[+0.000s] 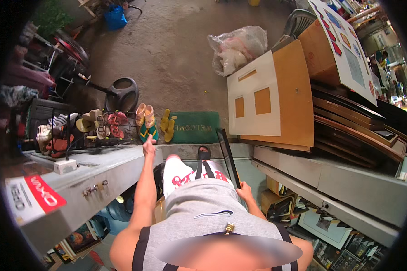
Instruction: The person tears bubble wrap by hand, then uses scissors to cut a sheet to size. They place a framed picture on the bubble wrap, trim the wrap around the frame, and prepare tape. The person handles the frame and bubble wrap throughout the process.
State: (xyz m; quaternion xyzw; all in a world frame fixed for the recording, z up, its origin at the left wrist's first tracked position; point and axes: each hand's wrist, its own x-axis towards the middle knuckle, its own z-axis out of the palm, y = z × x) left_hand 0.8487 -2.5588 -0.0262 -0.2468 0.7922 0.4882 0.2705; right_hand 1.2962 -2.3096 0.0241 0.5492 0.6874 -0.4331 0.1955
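Note:
My right hand [245,191] grips the edge of a thin, flat black frame [228,156], which stands on edge beside my right leg. Its face is turned away, so what it bears cannot be made out. My left hand [149,145] is stretched forward at the free end of the grey metal door [108,169], fingers apart and holding nothing. Just beyond it stand green-and-yellow slippers [148,132] and peach clogs [144,114]. One foot in a dark shoe [204,152] shows at the doorway's sill.
A green doormat [195,127] and yellow slippers [167,125] lie ahead. Left is a shoe rack [122,135] with several pairs. To the right, a large board [296,97] leans near stacked frames [348,122], behind a second grey door [339,176]. A plastic bag [237,47] sits farther off.

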